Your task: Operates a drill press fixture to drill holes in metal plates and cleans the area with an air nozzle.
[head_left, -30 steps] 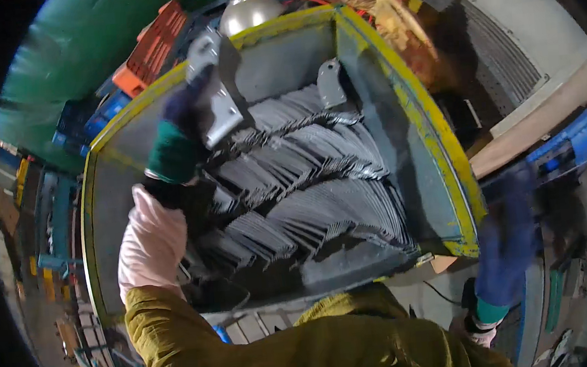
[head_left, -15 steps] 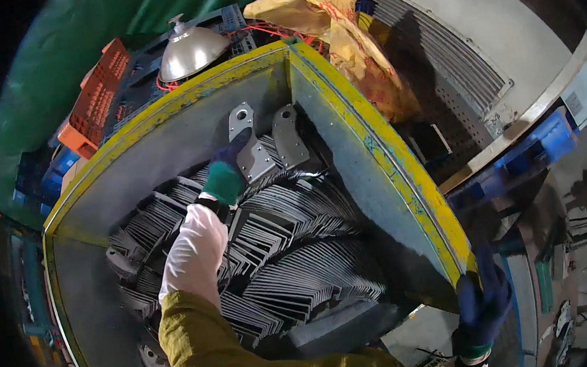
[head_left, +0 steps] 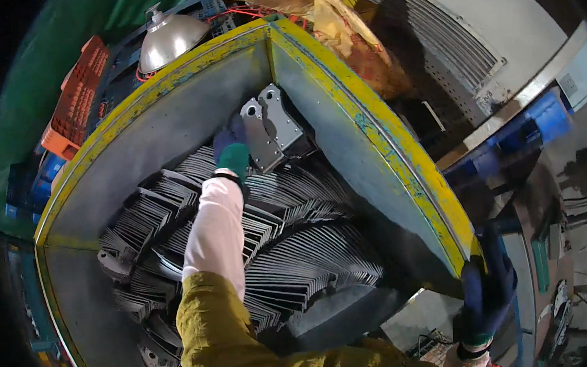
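Inside a large yellow-rimmed metal bin (head_left: 155,87), my gloved left hand (head_left: 231,145) is against the left edge of a grey metal plate (head_left: 260,139) with a round hole at its top. Its fingers look closed on that edge, their tips partly hidden. A second, similar plate (head_left: 280,119) stands close against the first on the right, near the bin's far corner. Below my left wrist lie rows of stacked thin angled metal parts (head_left: 313,258). My gloved right hand (head_left: 485,292) is wrapped over the bin's rim at the near right corner.
Beyond the far wall are a silver dome lamp shade (head_left: 170,40), an orange plastic crate (head_left: 78,97) and a yellow sack (head_left: 343,28). A white cabinet with a ribbed panel (head_left: 440,27) stands at the far right. More plates (head_left: 117,265) lie along the bin's left side.
My left hand and its plate have shifted right, bringing the plate up against the other one. The view has tilted slightly. My right hand stays on the rim.
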